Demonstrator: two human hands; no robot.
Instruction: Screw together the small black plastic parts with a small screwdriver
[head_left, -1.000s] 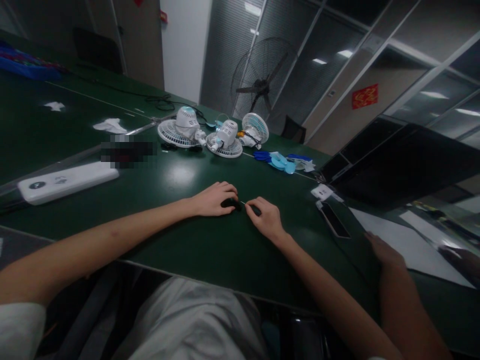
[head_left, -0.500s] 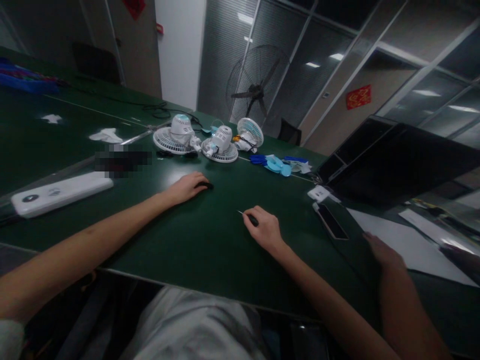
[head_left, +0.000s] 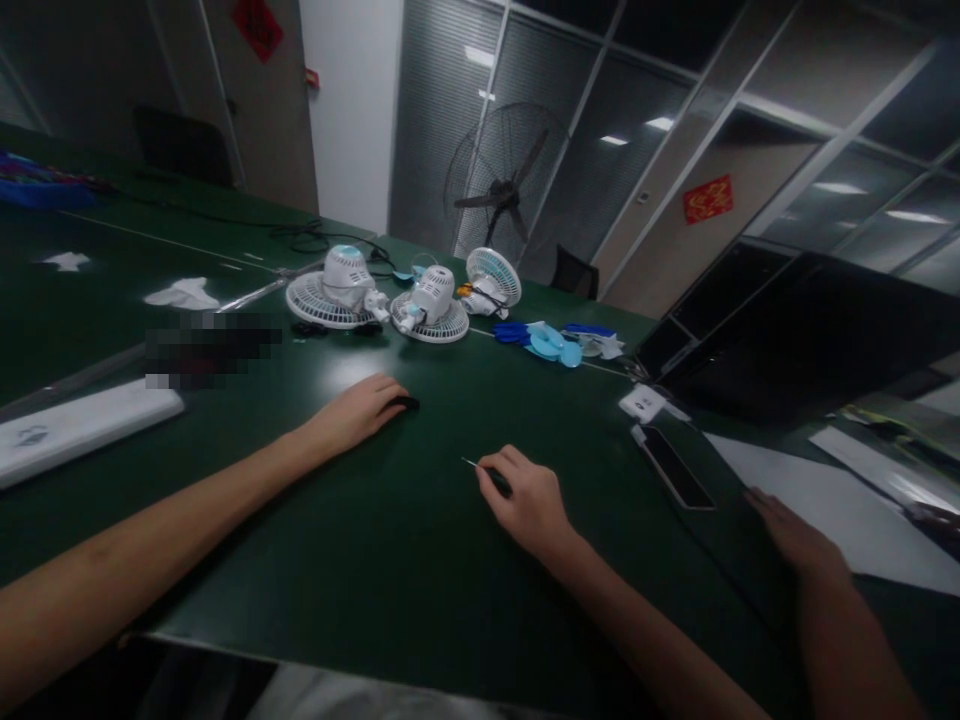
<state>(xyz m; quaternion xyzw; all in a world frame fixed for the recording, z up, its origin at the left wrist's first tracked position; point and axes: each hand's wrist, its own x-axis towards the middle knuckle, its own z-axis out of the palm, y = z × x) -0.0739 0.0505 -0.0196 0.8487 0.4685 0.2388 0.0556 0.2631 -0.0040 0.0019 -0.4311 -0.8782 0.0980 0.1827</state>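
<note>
My left hand rests on the green table with its fingers closed around a small black piece; its kind does not show. To the right and nearer to me, my right hand grips a small screwdriver. Its thin metal shaft points left, and the fingers cover part of the dark handle. Beyond both hands lie white fan heads with round grilles, cords and motor housings. Light-blue fan blades are to their right.
At right, another person's hand lies by a white sheet. A phone, a white box and a black monitor are nearby. On the left are a long white case and a blue tray.
My view has tilted slightly, so the table and both hands appear lower in it. Both hands keep hold of the same things.
</note>
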